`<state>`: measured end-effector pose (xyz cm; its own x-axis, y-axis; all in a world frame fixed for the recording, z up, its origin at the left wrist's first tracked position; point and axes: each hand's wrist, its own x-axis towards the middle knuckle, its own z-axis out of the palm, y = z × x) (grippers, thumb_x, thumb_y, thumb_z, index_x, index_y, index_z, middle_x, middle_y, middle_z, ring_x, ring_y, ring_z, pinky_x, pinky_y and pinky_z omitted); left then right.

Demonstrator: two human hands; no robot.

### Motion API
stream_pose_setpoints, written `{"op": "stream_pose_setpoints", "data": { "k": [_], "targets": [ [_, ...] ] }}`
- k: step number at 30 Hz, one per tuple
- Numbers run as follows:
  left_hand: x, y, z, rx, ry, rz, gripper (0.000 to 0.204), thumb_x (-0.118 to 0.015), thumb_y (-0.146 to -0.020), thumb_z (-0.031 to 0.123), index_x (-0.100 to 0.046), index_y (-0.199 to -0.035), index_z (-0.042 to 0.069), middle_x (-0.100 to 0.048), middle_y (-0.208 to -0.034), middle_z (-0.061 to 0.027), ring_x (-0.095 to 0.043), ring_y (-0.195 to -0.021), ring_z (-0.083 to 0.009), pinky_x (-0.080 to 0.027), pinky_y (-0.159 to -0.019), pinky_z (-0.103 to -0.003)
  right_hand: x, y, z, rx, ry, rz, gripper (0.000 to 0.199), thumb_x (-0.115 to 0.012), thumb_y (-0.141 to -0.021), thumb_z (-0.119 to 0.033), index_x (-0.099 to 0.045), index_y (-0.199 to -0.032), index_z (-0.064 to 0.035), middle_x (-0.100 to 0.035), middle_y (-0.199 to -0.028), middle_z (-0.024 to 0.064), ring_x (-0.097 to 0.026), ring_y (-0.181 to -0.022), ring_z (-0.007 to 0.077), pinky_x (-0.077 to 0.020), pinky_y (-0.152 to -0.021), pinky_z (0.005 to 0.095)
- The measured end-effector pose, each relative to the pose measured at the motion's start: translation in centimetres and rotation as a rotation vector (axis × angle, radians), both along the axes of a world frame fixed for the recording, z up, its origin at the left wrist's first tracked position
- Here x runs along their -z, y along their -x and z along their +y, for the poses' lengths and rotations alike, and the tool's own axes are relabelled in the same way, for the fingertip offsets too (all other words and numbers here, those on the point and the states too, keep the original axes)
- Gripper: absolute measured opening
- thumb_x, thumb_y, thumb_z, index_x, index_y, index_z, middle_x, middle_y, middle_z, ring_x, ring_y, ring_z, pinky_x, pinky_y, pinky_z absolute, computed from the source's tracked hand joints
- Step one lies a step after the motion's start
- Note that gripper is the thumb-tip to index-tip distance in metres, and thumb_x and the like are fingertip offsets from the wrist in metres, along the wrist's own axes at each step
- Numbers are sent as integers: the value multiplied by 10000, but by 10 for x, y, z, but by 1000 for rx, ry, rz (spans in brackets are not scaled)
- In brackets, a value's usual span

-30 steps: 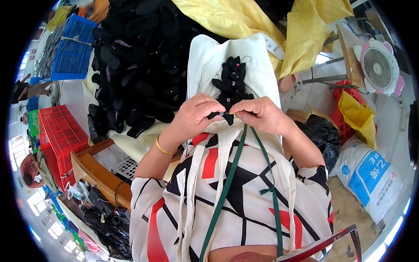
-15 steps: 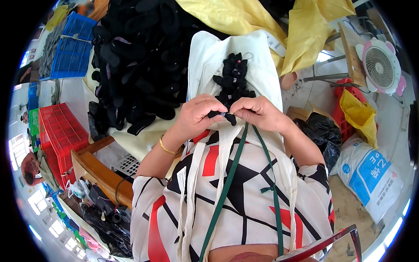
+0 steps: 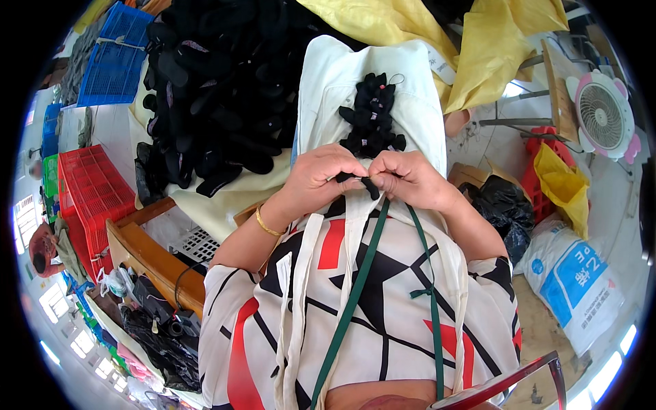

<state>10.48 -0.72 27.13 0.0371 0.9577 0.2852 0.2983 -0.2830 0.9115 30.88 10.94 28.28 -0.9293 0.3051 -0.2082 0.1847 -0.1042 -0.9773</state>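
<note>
My left hand [image 3: 318, 176] and my right hand [image 3: 411, 182] meet above my lap, fingertips nearly touching. Both are closed in a pinch on a small black cloth piece [image 3: 372, 188], whose narrow end hangs below the fingers; the rest of it is hidden. Just beyond the hands, a bunch of black cloth pieces [image 3: 373, 113] with small pale and purplish patches lies on a white cloth [image 3: 422, 102] spread over my lap. A thin loop shows at the bunch's far end. Whatever fine detail sits between the fingertips is too small to make out.
A large heap of black, elongated soft pieces [image 3: 219, 96] lies ahead on the left. Yellow sheeting [image 3: 478, 65] is at the far right, near a pink-and-white fan [image 3: 601, 109]. Red crates [image 3: 99, 195] and a wooden drawer [image 3: 154, 253] stand left; a white sack [image 3: 574, 273] sits right.
My right fingertips have come closer to the left ones over the black cloth piece. Its hanging end has turned and now points more downward. The whole view has shifted slightly.
</note>
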Motion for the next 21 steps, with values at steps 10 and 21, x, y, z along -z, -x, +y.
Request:
{"op": "stream_pose_setpoints", "data": {
  "k": [10, 21],
  "targets": [
    [14, -6, -2, -41, 67, 77, 204, -827, -778, 165, -715, -925, 78, -678, -829, -77, -644, -751, -262, -502, -675, -348, 2, 13, 6, 12, -84, -40, 276, -581, -1000, -140, -490, -1231, -20, -527, -682, -15, -485, -621, 41, -393, -557, 223],
    [24, -1, -3, -104, 331, 21, 298, -774, -805, 299, -725, -946, 41, -692, -843, -148, -667, -768, -296, -516, -686, -350, -7, 24, 2, 76, -699, -40, 171, -682, -889, -122, -639, -1031, -37, -623, -751, 87, -643, -682, 223, -507, -598, 336]
  ]
}}
